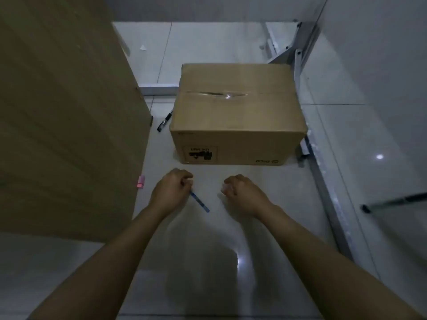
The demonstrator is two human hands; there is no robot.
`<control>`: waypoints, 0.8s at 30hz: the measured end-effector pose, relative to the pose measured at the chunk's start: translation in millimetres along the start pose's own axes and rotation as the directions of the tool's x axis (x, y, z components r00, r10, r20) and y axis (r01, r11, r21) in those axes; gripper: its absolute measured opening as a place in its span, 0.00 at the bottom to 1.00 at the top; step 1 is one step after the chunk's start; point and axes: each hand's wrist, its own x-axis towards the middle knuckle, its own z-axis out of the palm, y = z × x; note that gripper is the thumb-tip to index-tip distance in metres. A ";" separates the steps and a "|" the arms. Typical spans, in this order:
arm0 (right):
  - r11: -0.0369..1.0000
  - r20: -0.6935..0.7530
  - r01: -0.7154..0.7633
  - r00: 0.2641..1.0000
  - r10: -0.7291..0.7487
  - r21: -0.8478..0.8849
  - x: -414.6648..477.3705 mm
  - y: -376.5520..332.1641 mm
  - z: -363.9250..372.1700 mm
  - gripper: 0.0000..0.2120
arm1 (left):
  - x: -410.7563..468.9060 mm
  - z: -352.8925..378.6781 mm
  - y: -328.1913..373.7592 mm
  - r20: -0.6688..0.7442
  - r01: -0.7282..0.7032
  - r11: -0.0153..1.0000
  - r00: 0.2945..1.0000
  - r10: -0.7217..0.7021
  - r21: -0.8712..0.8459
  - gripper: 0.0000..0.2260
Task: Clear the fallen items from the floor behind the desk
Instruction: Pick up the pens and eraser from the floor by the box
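My left hand (169, 191) is closed around one end of a thin blue pen (200, 202), whose free end slants down and to the right over the white tiled floor. My right hand (242, 192) is curled into a fist a little to the right, with nothing visible in it. Both hands hover just in front of a taped cardboard box (235, 114) standing on the floor. A black pen (164, 121) lies on the tiles by the box's left side. A small pink item (140, 182) sits at the foot of the wooden panel on the left.
A tall wooden panel (64, 116) walls off the left side. Grey metal desk legs and rails (298, 56) run behind and to the right of the box. A small white scrap (143, 47) lies on the far tiles. A dark rod (392, 202) lies at the right.
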 end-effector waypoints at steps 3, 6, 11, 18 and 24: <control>0.999 -0.034 0.020 0.999 -0.021 -0.049 -0.2 12.4 15.4 0.19 | -7.5 22.1 -14.7 0.162 -0.189 0.967 0.973 0.161 0.171 0.16; 0.997 -0.084 0.054 0.995 -0.059 -0.062 -2.1 21.8 25.0 0.17 | -18.7 39.1 -25.2 0.140 -0.248 0.939 0.966 0.219 0.240 0.12; 0.996 -0.086 0.079 0.993 -0.077 0.028 3.7 20.1 23.5 0.17 | -17.0 37.3 -13.5 0.131 -0.179 0.957 0.980 0.152 0.230 0.06; 0.959 -0.390 -0.153 0.889 0.239 0.240 -3.3 54.6 -16.1 0.10 | -8.7 32.9 29.6 0.049 -0.007 0.979 0.999 0.017 -0.203 0.03; 0.914 -0.550 -0.321 0.731 0.405 0.247 -7.7 126.9 -43.6 0.16 | 25.7 80.3 83.0 0.087 0.054 0.939 0.996 -0.026 -0.339 0.07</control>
